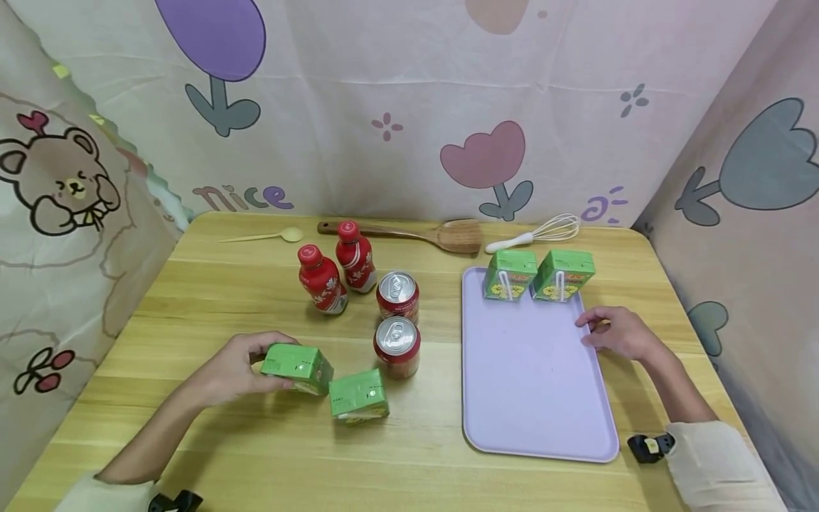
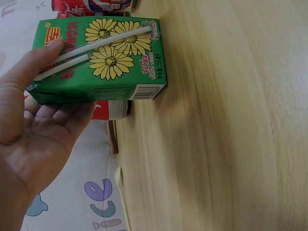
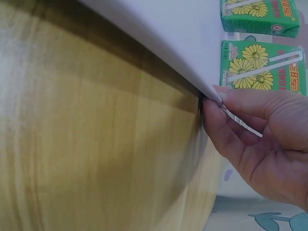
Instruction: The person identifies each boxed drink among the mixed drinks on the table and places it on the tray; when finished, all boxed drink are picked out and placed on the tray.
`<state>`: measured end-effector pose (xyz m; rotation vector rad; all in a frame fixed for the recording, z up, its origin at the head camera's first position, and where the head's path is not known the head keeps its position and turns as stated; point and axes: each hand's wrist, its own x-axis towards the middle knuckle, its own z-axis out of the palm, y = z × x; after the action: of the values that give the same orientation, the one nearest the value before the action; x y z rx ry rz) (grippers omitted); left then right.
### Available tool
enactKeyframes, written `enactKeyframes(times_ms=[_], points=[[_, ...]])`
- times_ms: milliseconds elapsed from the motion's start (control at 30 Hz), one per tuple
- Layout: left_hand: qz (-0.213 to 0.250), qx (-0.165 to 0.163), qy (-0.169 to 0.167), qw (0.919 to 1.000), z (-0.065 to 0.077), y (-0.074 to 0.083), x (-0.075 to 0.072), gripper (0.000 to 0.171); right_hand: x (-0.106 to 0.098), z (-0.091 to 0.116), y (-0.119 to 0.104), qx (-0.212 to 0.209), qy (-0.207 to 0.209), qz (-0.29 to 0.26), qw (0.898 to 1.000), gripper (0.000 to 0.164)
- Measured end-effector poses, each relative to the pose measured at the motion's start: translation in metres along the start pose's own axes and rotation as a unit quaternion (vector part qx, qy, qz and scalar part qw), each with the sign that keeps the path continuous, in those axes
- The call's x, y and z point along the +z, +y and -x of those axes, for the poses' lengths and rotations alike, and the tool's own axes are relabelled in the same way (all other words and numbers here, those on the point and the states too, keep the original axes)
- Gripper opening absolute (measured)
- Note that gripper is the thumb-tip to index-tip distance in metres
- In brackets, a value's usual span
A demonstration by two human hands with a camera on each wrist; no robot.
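Observation:
My left hand point(image 1: 239, 370) grips a green juice box point(image 1: 298, 366) between thumb and fingers, left of a second green juice box point(image 1: 360, 397). In the left wrist view the held juice box point(image 2: 103, 60) shows yellow flowers and a white straw on its face. On the right, my right hand point(image 1: 619, 332) pinches the right rim of a lavender tray point(image 1: 537, 377); the right wrist view shows the thumb and a finger on the tray edge point(image 3: 192, 77). Two more green juice boxes point(image 1: 510, 274) stand side by side at the tray's far end.
Two red cans point(image 1: 397, 347) stand left of the tray, with two red bottles point(image 1: 323, 281) farther back. Along the table's far edge lie a yellow spoon point(image 1: 291, 235), a wooden spatula point(image 1: 457, 236) and a whisk point(image 1: 553, 229). A printed cloth point(image 1: 384, 107) hangs behind.

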<state>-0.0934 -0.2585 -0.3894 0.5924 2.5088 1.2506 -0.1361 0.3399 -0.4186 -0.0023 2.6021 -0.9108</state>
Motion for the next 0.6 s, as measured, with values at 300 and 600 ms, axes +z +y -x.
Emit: enactKeyframes(times_ms=[300, 600], points=[[-0.017, -0.006, 0.012, 0.9997, -0.001, 0.003, -0.004, 0.039, 0.001, 0.001, -0.001, 0.0, -0.001, -0.004, 1.0, 0.03], [-0.051, 0.017, 0.04, 0.9978, -0.006, 0.026, -0.016, 0.04, 0.0, 0.0, -0.001, 0.001, -0.003, -0.005, 1.0, 0.031]])
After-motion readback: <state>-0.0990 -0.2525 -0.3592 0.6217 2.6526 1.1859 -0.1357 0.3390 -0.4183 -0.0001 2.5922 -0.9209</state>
